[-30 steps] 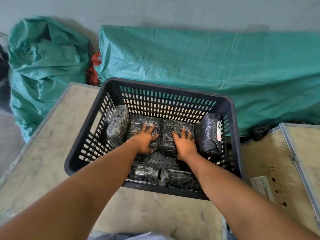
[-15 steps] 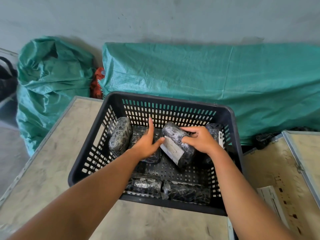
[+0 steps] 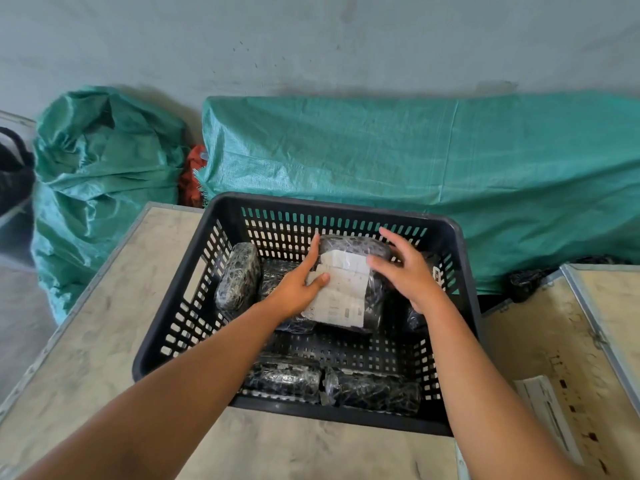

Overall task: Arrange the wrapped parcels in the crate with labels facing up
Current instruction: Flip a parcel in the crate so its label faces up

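A black slotted crate [image 3: 221, 216] stands on a wooden case. Inside it lie several parcels wrapped in black film. One parcel [image 3: 346, 289] in the crate's middle shows its white label upward. My left hand [image 3: 298, 285] grips that parcel's left edge, thumb on the label. My right hand [image 3: 405, 268] hovers over the parcel's right side with fingers spread, its palm apart from the wrap. Another parcel [image 3: 239, 278] leans on the left wall. Two parcels [image 3: 284, 379] [image 3: 374, 389] lie along the near wall. One parcel [image 3: 415, 317] by the right wall is mostly hidden by my right arm.
The crate sits on a pale wooden case top [image 3: 86, 341]. A second case [image 3: 554, 358] with a white slip stands to the right. Green woven sacks [image 3: 104, 174] [image 3: 450, 174] lie behind against the grey wall, with a red item [image 3: 190, 174] between them.
Both hands lifted the middle parcel off the crate floor and turned it over. Its white label now faces up. My right hand has loosened its hold and opened.
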The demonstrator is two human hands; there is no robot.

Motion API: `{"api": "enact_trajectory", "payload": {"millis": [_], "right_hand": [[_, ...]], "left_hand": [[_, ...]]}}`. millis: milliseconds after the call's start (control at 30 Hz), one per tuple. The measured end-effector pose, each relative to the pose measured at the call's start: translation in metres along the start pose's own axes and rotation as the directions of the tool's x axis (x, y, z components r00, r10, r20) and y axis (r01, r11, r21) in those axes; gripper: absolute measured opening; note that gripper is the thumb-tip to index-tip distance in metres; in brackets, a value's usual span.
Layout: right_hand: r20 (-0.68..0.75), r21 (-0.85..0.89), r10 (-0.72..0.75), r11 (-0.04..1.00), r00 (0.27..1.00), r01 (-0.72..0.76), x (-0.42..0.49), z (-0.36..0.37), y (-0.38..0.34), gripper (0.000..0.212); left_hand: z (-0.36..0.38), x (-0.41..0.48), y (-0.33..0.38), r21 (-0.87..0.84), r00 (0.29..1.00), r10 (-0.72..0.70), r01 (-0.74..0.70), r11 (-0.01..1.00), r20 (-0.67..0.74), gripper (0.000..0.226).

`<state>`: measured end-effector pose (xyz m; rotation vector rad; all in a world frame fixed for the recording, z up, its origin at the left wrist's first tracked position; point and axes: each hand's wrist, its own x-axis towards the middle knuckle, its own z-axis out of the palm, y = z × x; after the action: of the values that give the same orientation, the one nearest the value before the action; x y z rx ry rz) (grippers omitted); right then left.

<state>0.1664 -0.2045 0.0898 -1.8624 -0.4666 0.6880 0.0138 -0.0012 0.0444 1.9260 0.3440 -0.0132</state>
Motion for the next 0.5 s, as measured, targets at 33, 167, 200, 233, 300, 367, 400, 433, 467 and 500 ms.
{"api": "enact_trajectory", "payload": {"millis": [33, 167, 200, 233, 300, 367, 400, 433, 467, 500], "right_hand": [[0.054, -0.088, -0.003, 0.996, 0.999, 0.008, -0.003, 0.002, 0.002, 0.086], [0.167, -0.314, 0.025, 0.949, 0.986, 0.029, -0.006, 0.014, 0.009, 0.112], [0.153, -0.344, 0.058, 0.939, 0.986, -0.002, -0.005, 0.017, 0.011, 0.114], [0.140, -0.368, 0.094, 0.929, 0.986, -0.037, -0.004, 0.019, 0.014, 0.116], [0.112, -0.422, 0.149, 0.902, 0.982, -0.089, -0.002, 0.025, 0.023, 0.120], [0.090, -0.480, 0.196, 0.867, 0.976, -0.130, 0.000, 0.033, 0.029, 0.123], [0.082, -0.513, 0.220, 0.846, 0.972, -0.148, 0.001, 0.037, 0.031, 0.124], [0.075, -0.549, 0.240, 0.820, 0.968, -0.161, 0.002, 0.041, 0.033, 0.125], [0.065, -0.585, 0.259, 0.792, 0.964, -0.173, 0.003, 0.043, 0.035, 0.125], [0.054, -0.619, 0.273, 0.764, 0.960, -0.183, 0.005, 0.045, 0.037, 0.125]], "left_hand": [[0.001, 0.002, 0.000, -0.016, 0.999, -0.028, 0.028, 0.999, -0.032, 0.077], [0.007, 0.006, -0.003, -0.011, 0.997, -0.044, 0.044, 0.999, -0.068, 0.080], [0.009, 0.007, -0.005, 0.011, 0.998, -0.057, 0.058, 0.998, -0.041, 0.085], [0.011, 0.007, -0.007, 0.049, 0.997, -0.074, 0.074, 0.996, 0.002, 0.092], [0.017, 0.008, -0.011, 0.173, 0.987, -0.123, 0.104, 0.979, 0.103, 0.107], [0.026, 0.007, -0.017, 0.295, 0.978, -0.160, 0.114, 0.948, 0.135, 0.115], [0.030, 0.007, -0.021, 0.347, 0.977, -0.172, 0.120, 0.930, 0.123, 0.116], [0.032, 0.007, -0.025, 0.401, 0.977, -0.183, 0.126, 0.907, 0.108, 0.116], [0.034, 0.008, -0.030, 0.469, 0.976, -0.193, 0.125, 0.874, 0.100, 0.115], [0.034, 0.009, -0.034, 0.550, 0.974, -0.205, 0.118, 0.827, 0.100, 0.115]]}}
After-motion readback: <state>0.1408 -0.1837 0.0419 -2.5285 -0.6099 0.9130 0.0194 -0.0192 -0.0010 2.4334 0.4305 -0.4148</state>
